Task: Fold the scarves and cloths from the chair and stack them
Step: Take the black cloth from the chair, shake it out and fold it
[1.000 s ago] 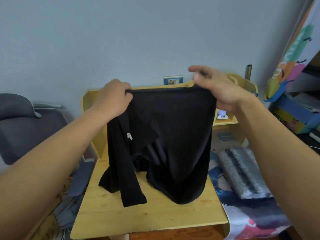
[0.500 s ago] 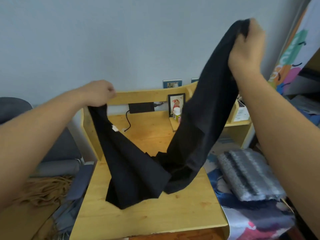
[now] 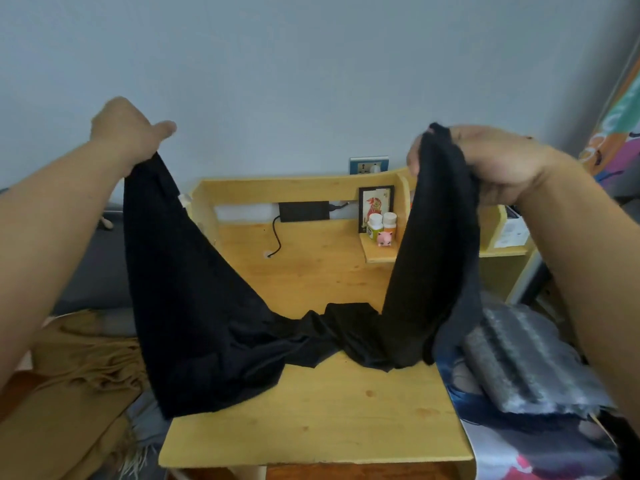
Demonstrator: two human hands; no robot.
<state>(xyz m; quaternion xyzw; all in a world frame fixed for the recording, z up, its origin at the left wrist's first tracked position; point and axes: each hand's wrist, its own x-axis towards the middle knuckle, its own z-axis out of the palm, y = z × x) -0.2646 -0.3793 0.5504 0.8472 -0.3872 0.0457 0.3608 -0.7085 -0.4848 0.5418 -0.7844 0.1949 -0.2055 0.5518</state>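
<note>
A long black cloth is stretched between my hands above the small wooden desk. My left hand grips one end, raised at the upper left. My right hand grips the bunched other end at the upper right. The cloth's middle sags onto the desk top in twisted folds. A folded grey striped scarf lies to the right of the desk. A tan fringed scarf and a grey-blue one lie at the left, below a dark grey chair.
At the desk's back stand a small shelf with two bottles, a pink pig figure and a framed picture. A black cable hangs from an adapter. A patterned sheet lies under the grey scarf. A colourful board leans at right.
My hands have spread the black cloth wide apart. The right hand has come down from high up to about the left hand's height, and the left hand has risen. The cloth's middle now lies on the desk.
</note>
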